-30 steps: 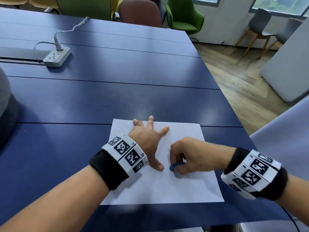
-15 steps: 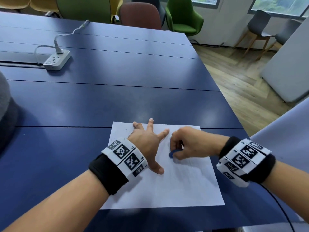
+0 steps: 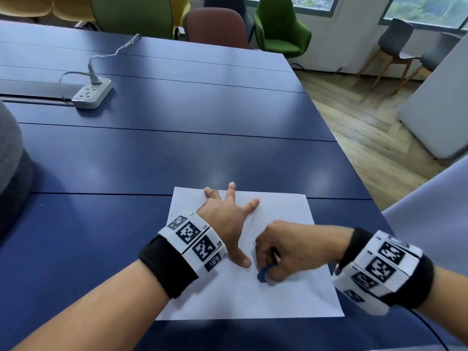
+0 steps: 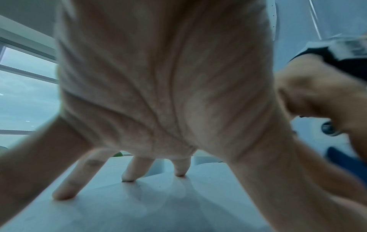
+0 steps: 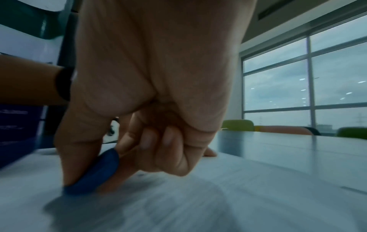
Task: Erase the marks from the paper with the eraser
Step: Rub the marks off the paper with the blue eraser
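A white sheet of paper (image 3: 291, 297) lies on the dark blue table (image 3: 157, 160) near its front edge. My left hand (image 3: 228, 219) rests spread on the sheet's far left part, fingertips (image 4: 127, 178) pressing down. My right hand (image 3: 286, 252) pinches a small blue eraser (image 3: 263, 273) between thumb and fingers, its edge on the paper just right of my left thumb. In the right wrist view the blue eraser (image 5: 95, 174) touches the paper (image 5: 198, 204). Faint specks show near the sheet's far left corner.
A white power strip (image 3: 92, 93) with its cable lies far back on the left. Chairs (image 3: 278, 26) stand beyond the table's far end. The table's right edge drops to a wooden floor (image 3: 367, 127). A grey object (image 3: 10, 160) sits at the left border.
My right hand with the eraser went up the sheet half a second ago and has come back toward me, beside the left thumb. The left hand has stayed pressed on the paper.
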